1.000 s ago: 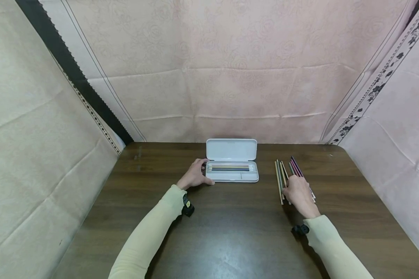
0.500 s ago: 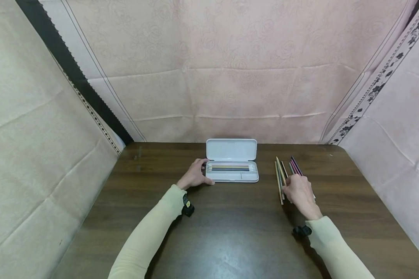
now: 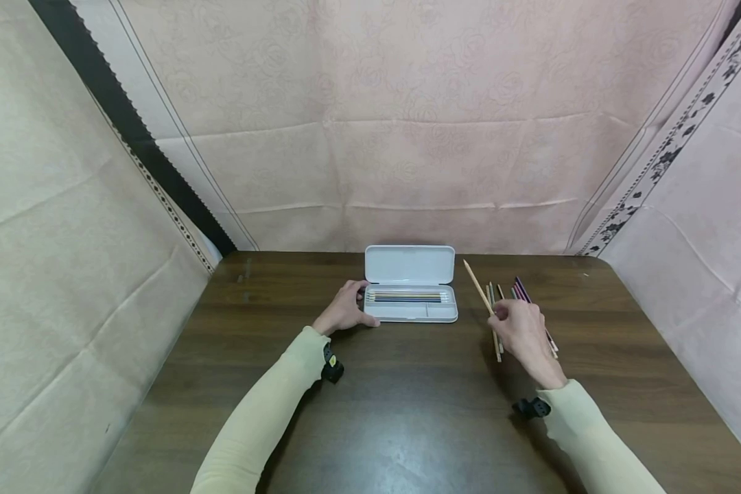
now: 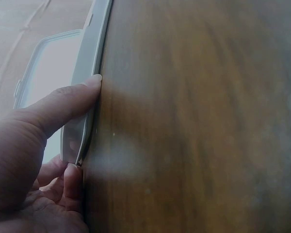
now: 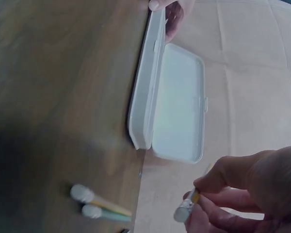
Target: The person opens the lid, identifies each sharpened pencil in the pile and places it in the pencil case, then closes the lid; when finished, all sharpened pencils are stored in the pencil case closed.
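Observation:
A white pencil case (image 3: 407,320) stands with its lid (image 3: 409,265) raised, and several pencils (image 3: 404,297) lie in its back compartment. My left hand (image 3: 346,307) grips the case's left end, thumb on the front wall and fingers curled round the corner, as the left wrist view shows. Over on the right, my right hand (image 3: 521,331) pinches a light yellow pencil (image 3: 478,286) near its white eraser end (image 5: 183,213), tip pointing away and to the left. Beneath and beside that hand lie several loose pencils, among them a green one (image 3: 492,296) and a purple one (image 3: 521,288).
The brown wooden table (image 3: 383,412) ends just behind the case. Pale patterned cloth (image 3: 407,137) hangs along the back and both sides. Dark wrist cameras (image 3: 332,368) are strapped at both sleeves.
My right hand has lifted the light yellow pencil off the group, and its tip has swung up and left toward the case. The left hand and the case have stayed put.

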The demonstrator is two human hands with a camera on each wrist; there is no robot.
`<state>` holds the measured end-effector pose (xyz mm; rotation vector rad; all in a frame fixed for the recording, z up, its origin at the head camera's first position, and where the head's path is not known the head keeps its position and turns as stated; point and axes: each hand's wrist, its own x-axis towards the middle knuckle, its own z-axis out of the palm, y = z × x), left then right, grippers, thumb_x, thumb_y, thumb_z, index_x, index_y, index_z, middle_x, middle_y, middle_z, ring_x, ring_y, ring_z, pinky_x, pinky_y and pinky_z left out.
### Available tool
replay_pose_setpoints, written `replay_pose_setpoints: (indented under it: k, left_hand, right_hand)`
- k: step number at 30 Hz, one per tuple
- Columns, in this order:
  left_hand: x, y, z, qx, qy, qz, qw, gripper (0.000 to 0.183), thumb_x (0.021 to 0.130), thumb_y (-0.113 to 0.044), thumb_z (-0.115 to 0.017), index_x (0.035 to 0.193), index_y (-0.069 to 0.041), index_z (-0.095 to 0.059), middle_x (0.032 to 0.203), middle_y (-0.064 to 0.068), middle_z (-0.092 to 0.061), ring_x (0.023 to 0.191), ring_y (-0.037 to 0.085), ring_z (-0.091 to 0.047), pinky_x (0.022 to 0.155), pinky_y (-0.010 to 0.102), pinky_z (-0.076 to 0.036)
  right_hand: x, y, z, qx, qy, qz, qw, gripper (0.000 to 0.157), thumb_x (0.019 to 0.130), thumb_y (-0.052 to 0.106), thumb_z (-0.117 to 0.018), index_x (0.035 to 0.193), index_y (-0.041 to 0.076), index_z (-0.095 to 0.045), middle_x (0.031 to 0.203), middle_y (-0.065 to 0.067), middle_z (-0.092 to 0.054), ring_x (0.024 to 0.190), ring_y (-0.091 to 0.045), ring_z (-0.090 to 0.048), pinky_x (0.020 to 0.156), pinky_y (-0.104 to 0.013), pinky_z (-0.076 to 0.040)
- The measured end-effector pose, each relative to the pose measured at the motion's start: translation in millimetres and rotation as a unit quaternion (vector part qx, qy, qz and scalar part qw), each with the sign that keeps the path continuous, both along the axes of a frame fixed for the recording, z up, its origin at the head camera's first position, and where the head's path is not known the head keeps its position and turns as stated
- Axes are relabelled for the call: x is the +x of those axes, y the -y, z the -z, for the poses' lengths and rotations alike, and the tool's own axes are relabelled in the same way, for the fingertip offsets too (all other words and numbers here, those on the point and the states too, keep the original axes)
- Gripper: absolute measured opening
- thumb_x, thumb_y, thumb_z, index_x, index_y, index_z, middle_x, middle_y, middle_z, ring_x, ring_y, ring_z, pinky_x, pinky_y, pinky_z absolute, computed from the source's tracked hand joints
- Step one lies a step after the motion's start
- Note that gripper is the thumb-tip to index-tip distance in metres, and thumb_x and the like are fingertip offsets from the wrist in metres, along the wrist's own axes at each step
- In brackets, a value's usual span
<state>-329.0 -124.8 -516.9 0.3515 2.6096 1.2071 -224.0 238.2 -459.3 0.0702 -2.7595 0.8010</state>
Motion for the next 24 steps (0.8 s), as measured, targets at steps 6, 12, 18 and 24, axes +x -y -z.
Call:
replay_pose_setpoints:
  k: [6,12,18,24]
  left_hand:
    - [0.8,0,0.0,-0.001,0.002,0.002,1.0,0.098,0.083,-0.023,-0.096,0.164,-0.007,-0.043,0.158,0.018,-0.047,0.141,0.035,-0.051,0.121,0.052,-0.047]
    - [1.6,0,-0.4,0.002,0.004,0.0,1.0,0.099,0.083,-0.022,-0.096,0.165,-0.007,-0.043,0.16,0.018,-0.046,0.142,0.035,-0.051,0.121,0.052,-0.047]
    - [2.2,0,-1.8,0.002,0.005,0.0,1.0,0.099,0.083,-0.023,-0.096,0.165,-0.008,-0.043,0.16,0.018,-0.046,0.142,0.034,-0.051,0.122,0.052,-0.046]
    - [1.8,0,-2.5,0.001,0.006,-0.002,1.0,0.099,0.083,-0.022,-0.096,0.165,-0.008,-0.042,0.161,0.018,-0.046,0.142,0.034,-0.051,0.122,0.052,-0.046]
  right_hand:
    - [-5.2,14,-4.0,-0.01,-0.038,-0.025,0.999,0.019,0.091,0.001,-0.068,0.103,-0.003,-0.082,0.086,-0.017,-0.079,0.069,-0.024,-0.065,0.059,-0.031,-0.046]
    - [-15.0,25,-1.3,-0.013,-0.057,-0.06,0.996,0.019,0.094,-0.002,-0.07,0.108,-0.005,-0.082,0.089,-0.018,-0.077,0.074,-0.024,-0.064,0.062,-0.026,-0.045]
    - [-26.1,34,2.1,-0.019,-0.071,-0.104,0.992,0.017,0.097,-0.004,-0.073,0.111,-0.005,-0.082,0.095,-0.018,-0.076,0.08,-0.026,-0.064,0.07,-0.029,-0.045]
    - [-38.7,42,6.5,-0.002,-0.092,-0.146,0.985,0.018,0.1,-0.003,-0.071,0.114,-0.004,-0.082,0.103,-0.019,-0.079,0.094,-0.036,-0.067,0.083,-0.047,-0.049]
